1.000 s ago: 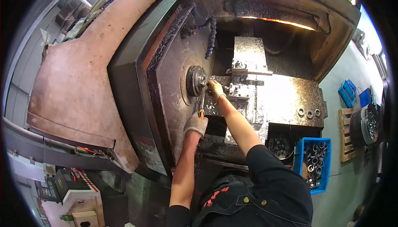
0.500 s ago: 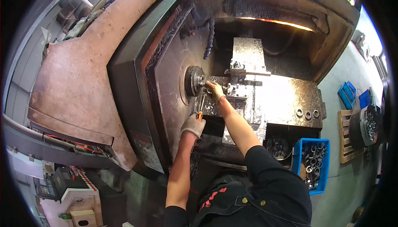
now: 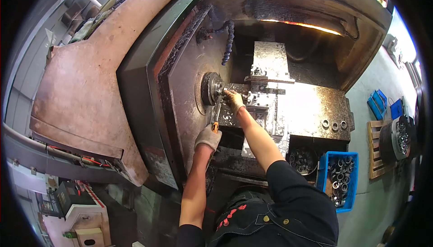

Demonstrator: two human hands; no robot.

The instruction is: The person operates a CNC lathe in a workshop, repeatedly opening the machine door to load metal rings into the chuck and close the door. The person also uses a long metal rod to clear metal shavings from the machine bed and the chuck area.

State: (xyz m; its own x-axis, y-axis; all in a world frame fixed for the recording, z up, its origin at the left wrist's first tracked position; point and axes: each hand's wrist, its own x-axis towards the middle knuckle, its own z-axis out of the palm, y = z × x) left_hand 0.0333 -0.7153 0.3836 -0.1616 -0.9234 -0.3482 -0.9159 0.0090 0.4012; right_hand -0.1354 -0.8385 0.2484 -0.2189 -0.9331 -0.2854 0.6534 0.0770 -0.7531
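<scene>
The round chuck [image 3: 209,88] of a lathe faces right, with a shiny metal part [image 3: 219,88] at its centre. My gloved right hand [image 3: 233,100] reaches up to that part, its fingers closed at the front of it. What they pinch is hidden by the fingers. Lower and to the left, my gloved left hand [image 3: 208,138] is wrapped round the orange handle of a tool [image 3: 215,127]. Its thin metal shaft points up toward the underside of the chuck; I cannot tell whether the tip touches.
Right of the chuck stands the tool slide [image 3: 269,62]. Several metal rings [image 3: 334,126] lie on the bright machine bed [image 3: 311,107]. A blue crate [image 3: 356,179] of rings stands at its front right. A segmented coolant hose [image 3: 228,44] hangs above the chuck.
My left hand and the orange-handled tool have shifted slightly to the left. My right hand stays at the chuck, almost unmoved.
</scene>
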